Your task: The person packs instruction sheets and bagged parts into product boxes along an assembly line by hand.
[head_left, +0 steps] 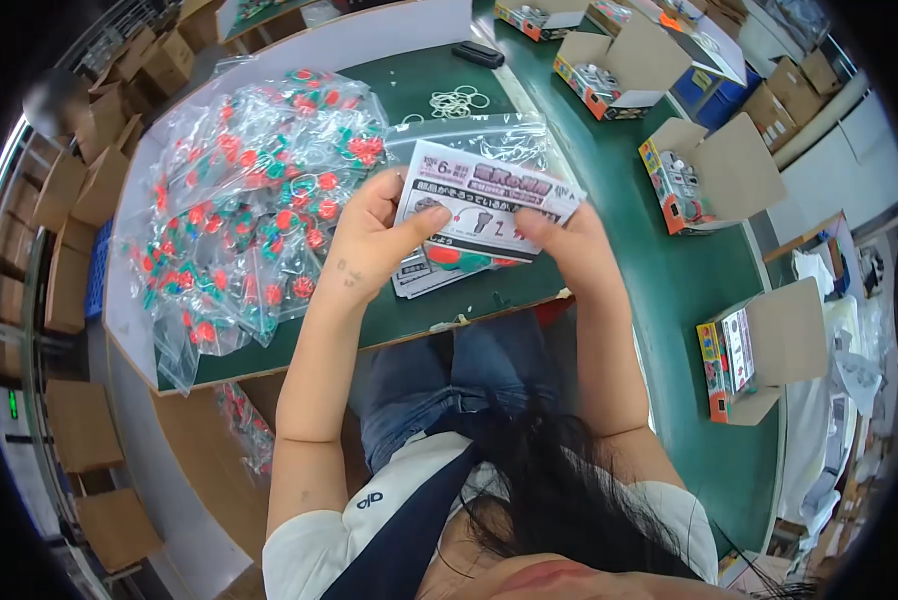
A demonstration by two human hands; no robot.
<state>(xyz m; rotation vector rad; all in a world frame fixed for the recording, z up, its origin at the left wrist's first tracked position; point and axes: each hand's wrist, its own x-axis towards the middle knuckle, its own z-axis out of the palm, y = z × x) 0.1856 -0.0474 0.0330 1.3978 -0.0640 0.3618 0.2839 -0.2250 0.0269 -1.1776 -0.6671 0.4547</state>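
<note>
A printed leaflet (484, 195) with Japanese text and small pictures is held up over the green table. My left hand (374, 225) pinches its left side, thumb on top and fingers behind. At the right side, my right hand (567, 240) grips the same leaflet, its thumb lying across the front. Behind and below the leaflet is a clear zip bag (509, 140) with red and green parts (454, 258) showing; whether either hand also holds the bag is hidden. Another printed sheet (434, 284) shows under these, near the table's front edge.
Clear bags of red and green parts (259, 200) are heaped on the left. Rubber bands (459, 100) and a black object (479, 54) lie farther back. Open cartons (694, 185) stand in a row along the green surface (659, 330) on the right. A low partition (129, 290) edges the table.
</note>
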